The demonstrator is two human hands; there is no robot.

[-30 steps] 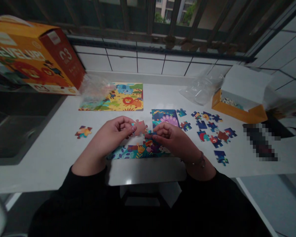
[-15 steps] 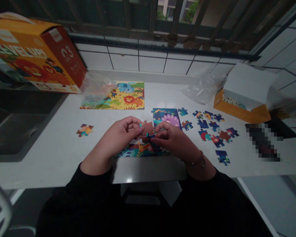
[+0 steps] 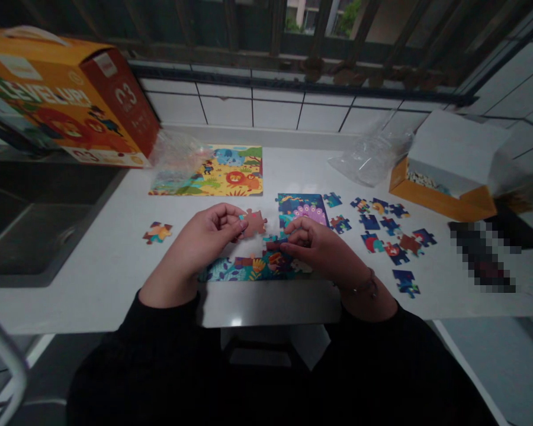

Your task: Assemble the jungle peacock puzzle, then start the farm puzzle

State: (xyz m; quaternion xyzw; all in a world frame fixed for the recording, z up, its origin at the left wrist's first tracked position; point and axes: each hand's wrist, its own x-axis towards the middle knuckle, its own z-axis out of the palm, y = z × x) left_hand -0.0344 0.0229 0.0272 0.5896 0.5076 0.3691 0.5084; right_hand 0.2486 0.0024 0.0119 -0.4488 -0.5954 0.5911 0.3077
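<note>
My left hand (image 3: 215,232) pinches a brown puzzle piece (image 3: 254,224) between thumb and fingers, raised over the gap in a partly assembled jigsaw puzzle (image 3: 235,270). At the right of that gap, my right hand (image 3: 315,241) has its thumb and fingertips closed on a dark blue and brown puzzle piece (image 3: 272,244). Whether this piece is joined to the pieces below it I cannot tell. Purple and blue joined pieces (image 3: 302,204) show beyond my right hand, which hides part of the puzzle.
Several loose puzzle pieces (image 3: 389,225) lie to the right, and a small joined cluster (image 3: 157,232) to the left. Behind are a picture sheet (image 3: 235,171), a clear plastic bag (image 3: 366,160) and an open orange box (image 3: 444,198). A large orange box (image 3: 75,100) stands by the sink (image 3: 26,236).
My left hand has drawn the brown piece up and left, away from the piece at my right fingers. More of the gap in the puzzle shows between my hands.
</note>
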